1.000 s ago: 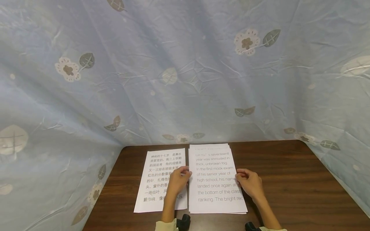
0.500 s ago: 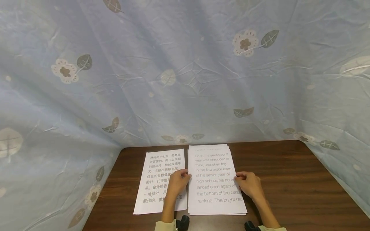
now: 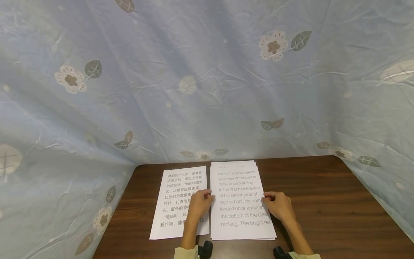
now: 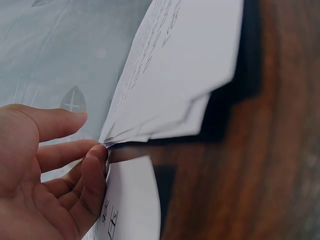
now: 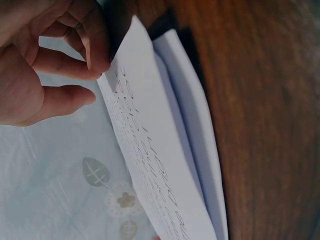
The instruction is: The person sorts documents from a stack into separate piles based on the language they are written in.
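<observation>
A stack of printed paper sheets (image 3: 239, 201) with English text lies on the table, its sheets slightly offset at the far edge. My left hand (image 3: 198, 204) touches the stack's left edge; in the left wrist view its fingertips (image 4: 100, 150) meet the paper edges while the thumb stays apart. At the right edge my right hand (image 3: 279, 205) does the same: in the right wrist view the fingertips (image 5: 100, 70) touch the sheets, thumb clear of them. Under my left hand lies a sheet with Chinese text (image 3: 174, 205), partly hidden by the hand and forearm.
The dark wooden table (image 3: 323, 201) extends to the right of the stack. A pale blue curtain (image 3: 220, 108) with flowers and leaves hangs behind the table and along its sides. Black wrist bands (image 3: 206, 249) sit at the cuffs of light sleeves.
Across the last second both hands stay at the stack's side edges with hardly any movement. The view itself has shifted slightly.
</observation>
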`<state>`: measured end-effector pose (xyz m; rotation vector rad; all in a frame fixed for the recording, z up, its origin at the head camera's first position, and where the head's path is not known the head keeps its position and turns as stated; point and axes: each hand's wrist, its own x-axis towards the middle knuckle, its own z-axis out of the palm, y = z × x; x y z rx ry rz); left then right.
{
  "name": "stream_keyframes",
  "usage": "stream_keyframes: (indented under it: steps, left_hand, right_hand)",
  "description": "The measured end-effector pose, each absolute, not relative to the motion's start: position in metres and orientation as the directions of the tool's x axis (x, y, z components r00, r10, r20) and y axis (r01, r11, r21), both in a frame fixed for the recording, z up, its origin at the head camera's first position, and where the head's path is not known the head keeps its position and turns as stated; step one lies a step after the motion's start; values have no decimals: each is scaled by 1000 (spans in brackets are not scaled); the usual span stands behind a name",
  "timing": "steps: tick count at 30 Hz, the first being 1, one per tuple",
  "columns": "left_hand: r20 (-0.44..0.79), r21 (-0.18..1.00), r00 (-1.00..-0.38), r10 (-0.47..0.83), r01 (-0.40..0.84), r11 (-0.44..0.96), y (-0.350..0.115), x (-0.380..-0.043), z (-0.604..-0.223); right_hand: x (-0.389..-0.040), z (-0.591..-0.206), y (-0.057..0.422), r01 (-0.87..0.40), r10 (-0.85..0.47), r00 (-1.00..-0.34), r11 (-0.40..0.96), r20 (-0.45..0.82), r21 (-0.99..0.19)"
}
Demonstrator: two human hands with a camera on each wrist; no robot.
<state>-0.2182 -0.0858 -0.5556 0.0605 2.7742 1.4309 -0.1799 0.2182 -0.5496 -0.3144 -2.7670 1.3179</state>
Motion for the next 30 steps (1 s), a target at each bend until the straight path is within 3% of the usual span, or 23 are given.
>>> stream_keyframes:
  steps: [10,30]
  left_hand:
    - [7,828,-999,43,30,559,-84,-220,-558]
    - [40,891,-999,16,43,453,-77,-215,-553]
  right_hand:
    - [-179,-546,218,125,200,-980,648,9,-751]
    - [-177,-541,219,138,200,-979,491,-43,-860]
